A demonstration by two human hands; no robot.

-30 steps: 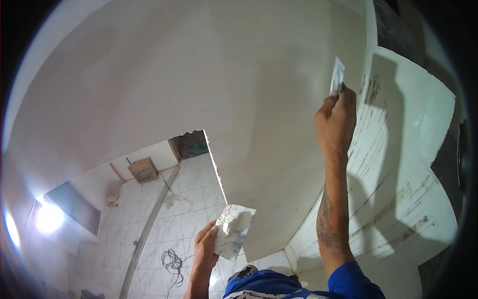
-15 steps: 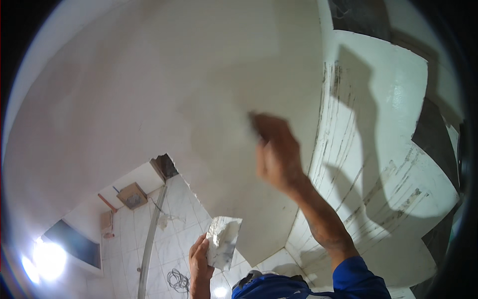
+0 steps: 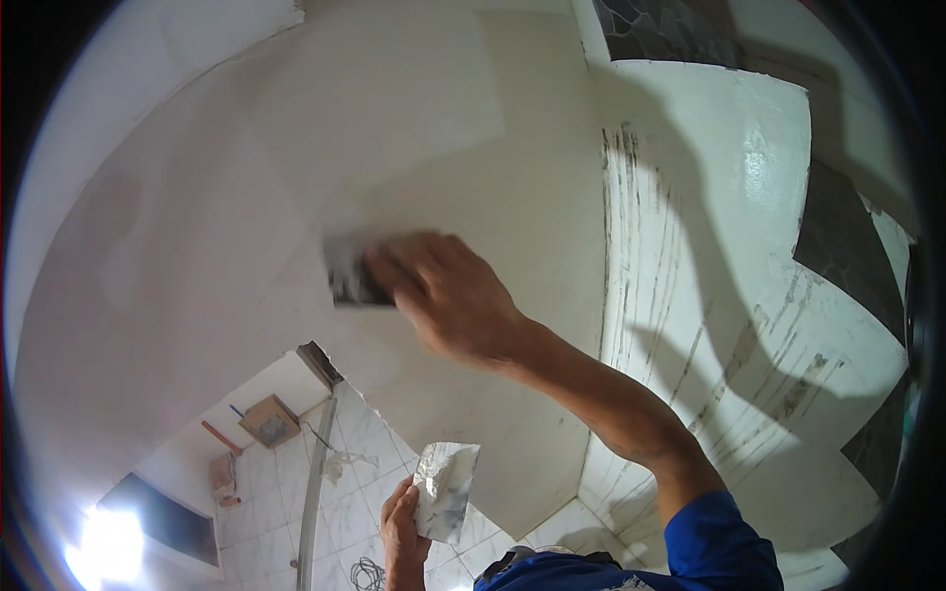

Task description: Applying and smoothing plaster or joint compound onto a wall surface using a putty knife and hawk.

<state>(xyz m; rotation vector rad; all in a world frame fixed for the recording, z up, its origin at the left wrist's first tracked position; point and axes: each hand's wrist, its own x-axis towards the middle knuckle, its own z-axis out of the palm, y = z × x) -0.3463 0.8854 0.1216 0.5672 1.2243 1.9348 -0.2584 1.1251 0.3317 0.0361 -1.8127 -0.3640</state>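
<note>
My right hand (image 3: 453,300) grips a broad, dark putty knife (image 3: 345,276), its blade against or very close to the pale plastered wall (image 3: 473,394). Hand and blade are slightly blurred. Low in the picture, my left hand (image 3: 401,527) holds a flat rectangular metal plate (image 3: 451,502) by its left edge. White filler paste (image 3: 431,473) is smeared over that plate's face. Damp-looking, darker patches show on the wall around my right arm.
To the right, a white surface (image 3: 680,325) with dark streaks has a stepped edge beside dark stone treads (image 3: 843,231). Below lie a marble-tiled floor (image 3: 360,443), a long metal bar (image 3: 317,483), a cardboard box (image 3: 269,422), a coiled cable (image 3: 367,574) and a bright lamp (image 3: 110,544).
My right hand has swept left across the wall with the putty knife, its forearm stretching out. My left hand still holds the plate in nearly the same place. The view has shifted slightly.
</note>
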